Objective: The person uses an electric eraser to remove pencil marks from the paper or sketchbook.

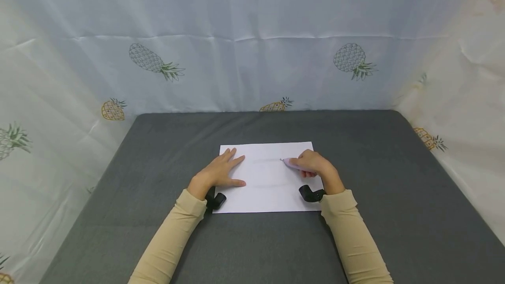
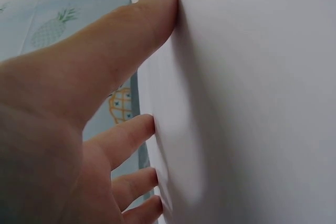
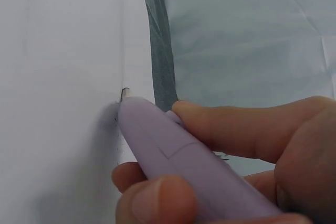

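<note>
A white sheet of paper (image 1: 268, 198) lies on the dark grey table. My left hand (image 1: 221, 171) rests spread on its left part; in the left wrist view, the thumb (image 2: 142, 22) and fingertips touch the sheet. Near the sheet's right side, my right hand (image 1: 315, 164) grips a lavender electric eraser (image 3: 173, 150), a thick tapered body with a short whitish tip. The index finger lies on a small button (image 3: 175, 118) on top. That tip is at the paper beside small dark marks (image 1: 281, 159). The right palm is hidden.
The grey tabletop (image 1: 252, 249) extends around the sheet. White cloth with printed pineapples (image 1: 252, 73) hangs behind the table and at both sides. Black wrist cameras (image 1: 311, 194) sit low over the paper's lower corners.
</note>
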`<state>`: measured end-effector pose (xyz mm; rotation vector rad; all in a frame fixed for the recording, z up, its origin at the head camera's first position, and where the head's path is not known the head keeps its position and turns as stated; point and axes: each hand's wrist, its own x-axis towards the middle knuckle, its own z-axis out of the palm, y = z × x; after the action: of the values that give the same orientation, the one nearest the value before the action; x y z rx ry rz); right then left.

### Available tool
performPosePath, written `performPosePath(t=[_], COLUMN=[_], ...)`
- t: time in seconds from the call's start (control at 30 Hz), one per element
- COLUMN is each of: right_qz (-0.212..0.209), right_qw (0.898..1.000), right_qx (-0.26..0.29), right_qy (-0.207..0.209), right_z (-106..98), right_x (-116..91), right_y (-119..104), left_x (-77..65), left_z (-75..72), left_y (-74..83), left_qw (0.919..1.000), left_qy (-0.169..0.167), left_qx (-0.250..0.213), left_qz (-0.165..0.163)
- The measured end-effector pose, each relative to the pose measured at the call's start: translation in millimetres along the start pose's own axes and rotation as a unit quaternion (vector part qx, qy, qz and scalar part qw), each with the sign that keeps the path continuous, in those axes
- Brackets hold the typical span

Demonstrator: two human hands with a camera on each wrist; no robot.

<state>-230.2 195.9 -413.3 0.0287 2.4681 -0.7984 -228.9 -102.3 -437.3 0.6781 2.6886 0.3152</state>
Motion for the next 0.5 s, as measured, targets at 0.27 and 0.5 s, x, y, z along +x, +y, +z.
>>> performPosePath(t=[0.27, 0.5], right_qz=[-0.006, -0.009], right_qw=[1.0, 1.0], right_qx=[0.006, 0.001], right_qy=[-0.002, -0.011], right_z=[-1.8, 0.1], right_x=[1.0, -0.9], right_y=[-1.3, 3.9], left_x=[0.7, -1.5], left_z=[-2.6, 2.3], left_y=[-0.8, 1.0], left_qw=[0.9999, 0.9999], left_qy=[0.009, 0.01], left_qx=[0.003, -0.007], left_qz=[0.008, 0.01])
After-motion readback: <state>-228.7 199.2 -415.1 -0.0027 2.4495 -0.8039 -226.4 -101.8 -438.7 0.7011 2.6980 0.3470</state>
